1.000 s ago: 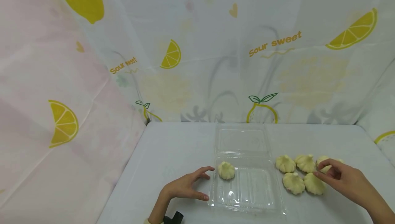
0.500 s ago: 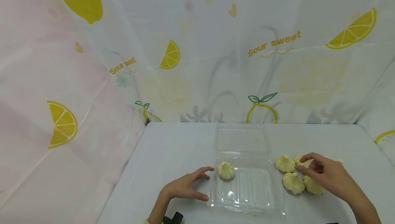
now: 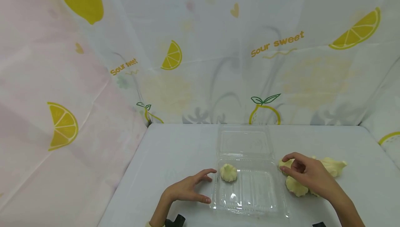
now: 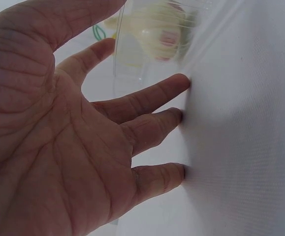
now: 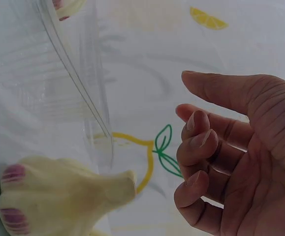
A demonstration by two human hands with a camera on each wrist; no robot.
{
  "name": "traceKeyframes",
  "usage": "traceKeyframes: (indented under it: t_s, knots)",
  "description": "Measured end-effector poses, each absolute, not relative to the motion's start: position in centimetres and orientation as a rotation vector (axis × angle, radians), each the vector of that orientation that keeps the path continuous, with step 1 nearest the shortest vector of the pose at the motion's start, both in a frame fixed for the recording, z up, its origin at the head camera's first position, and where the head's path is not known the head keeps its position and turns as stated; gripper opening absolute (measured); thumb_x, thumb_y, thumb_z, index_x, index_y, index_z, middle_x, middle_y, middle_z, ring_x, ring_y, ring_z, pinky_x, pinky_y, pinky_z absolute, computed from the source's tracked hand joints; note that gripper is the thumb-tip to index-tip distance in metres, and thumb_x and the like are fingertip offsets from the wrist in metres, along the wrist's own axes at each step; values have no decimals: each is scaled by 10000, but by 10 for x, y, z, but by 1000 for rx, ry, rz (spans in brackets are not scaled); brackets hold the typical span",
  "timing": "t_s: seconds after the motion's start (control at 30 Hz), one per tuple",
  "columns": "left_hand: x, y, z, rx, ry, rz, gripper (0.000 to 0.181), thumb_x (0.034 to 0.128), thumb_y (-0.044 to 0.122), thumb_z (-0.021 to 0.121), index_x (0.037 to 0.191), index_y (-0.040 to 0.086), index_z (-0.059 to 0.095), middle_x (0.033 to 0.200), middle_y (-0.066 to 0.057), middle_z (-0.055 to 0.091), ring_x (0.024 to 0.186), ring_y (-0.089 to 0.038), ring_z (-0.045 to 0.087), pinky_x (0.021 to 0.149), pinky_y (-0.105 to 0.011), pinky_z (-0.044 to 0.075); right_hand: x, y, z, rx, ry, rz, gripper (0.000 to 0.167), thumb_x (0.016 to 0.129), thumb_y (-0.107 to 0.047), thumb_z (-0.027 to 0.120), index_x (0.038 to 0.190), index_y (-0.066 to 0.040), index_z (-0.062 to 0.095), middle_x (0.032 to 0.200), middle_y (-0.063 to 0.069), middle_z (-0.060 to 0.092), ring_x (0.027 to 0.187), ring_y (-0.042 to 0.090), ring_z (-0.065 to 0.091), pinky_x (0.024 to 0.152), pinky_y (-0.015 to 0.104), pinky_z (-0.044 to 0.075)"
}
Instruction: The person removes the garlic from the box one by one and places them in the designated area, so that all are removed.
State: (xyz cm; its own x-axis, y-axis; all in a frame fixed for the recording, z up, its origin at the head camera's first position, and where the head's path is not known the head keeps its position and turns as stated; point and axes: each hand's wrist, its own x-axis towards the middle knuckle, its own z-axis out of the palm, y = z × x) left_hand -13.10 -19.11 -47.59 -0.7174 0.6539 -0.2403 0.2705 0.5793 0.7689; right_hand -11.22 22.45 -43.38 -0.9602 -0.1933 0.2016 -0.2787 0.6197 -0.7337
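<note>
A clear plastic clamshell box lies unfolded on the table, one garlic bulb in its back left corner. At the box's left edge is my left hand, thumb and index finger spread; its other fingertips rest on the white tabletop in the left wrist view. My right hand hovers over a group of garlic bulbs right of the box. Between its thumb and loosely bent fingers there is nothing. Below it in the right wrist view lies a garlic bulb with a thick stem; the hand partly hides several others.
The box's lid lies flat toward the back of the white table. Behind and to the left hang lemon-print cloths. A black wrist mount shows near my left forearm.
My right hand has moved left across the garlic bulbs, from the right end of the group to its left end. My left hand and the bulb in the box have stayed put.
</note>
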Motion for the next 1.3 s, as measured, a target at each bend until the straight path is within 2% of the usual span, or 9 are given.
traceKeyframes:
  t_s: [0.2,0.4,0.7,1.03,1.3]
  knots:
    - [-132,-192,-477,737,2292,1007,869,813,427,804,1509,369,286,1316,77,570,1348,-165,404,1070,-527,342,-116,208,-435,399,-2715,1317,212,885,-277,760,1019,-142,667,651,-95,503,558,46,492,504,242,395]
    - [-133,-192,-478,738,2285,1010,875,811,455,798,1514,359,286,1315,82,569,1353,-170,399,1074,-538,333,-119,192,-439,429,-2690,1358,186,876,-287,769,1000,-202,661,648,-104,511,562,53,509,514,246,412]
    - [-133,-191,-475,726,2272,1009,863,818,437,796,1512,368,288,1321,78,567,1356,-180,399,1071,-554,329,-121,172,-442,455,-2684,1438,195,873,-334,766,994,-226,658,646,-96,507,559,57,495,492,249,401]
    - [-132,-190,-471,736,2271,1008,848,823,424,797,1504,364,296,1318,57,575,1351,-183,406,1074,-536,332,-124,151,-441,442,-2654,1456,212,864,-314,779,998,-189,674,649,-95,498,565,56,481,480,250,400]
    - [-132,-192,-473,744,2275,1005,851,825,440,790,1509,354,291,1321,50,575,1346,-181,411,1068,-534,342,-126,136,-449,460,-2583,1497,199,858,-300,787,990,-212,666,644,-98,488,553,48,457,483,246,402]
